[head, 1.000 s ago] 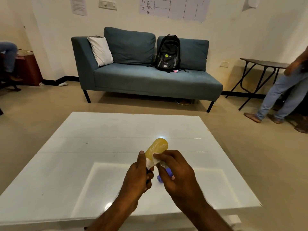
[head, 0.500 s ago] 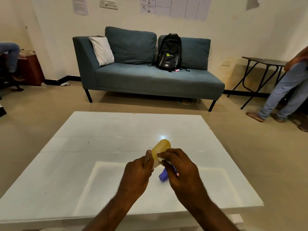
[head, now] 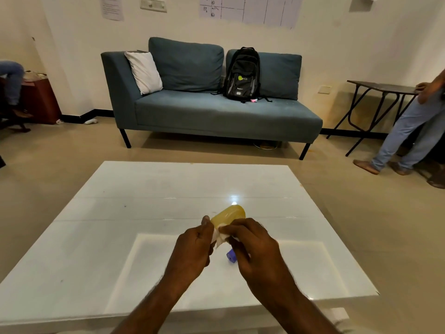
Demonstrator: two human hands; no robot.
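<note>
Both hands grip a yellow bottle above the white table.

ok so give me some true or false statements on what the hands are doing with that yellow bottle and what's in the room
1. The left hand grips the yellow bottle. True.
2. The right hand rests flat on the table. False: its fingers pinch the white scrap at the bottle's near end.
3. The bottle lies on the white table. False: it is held up above it.
4. A black backpack stands on the sofa. True.
5. The white pillow lies on the floor. False: it leans at the sofa's left end.
</note>
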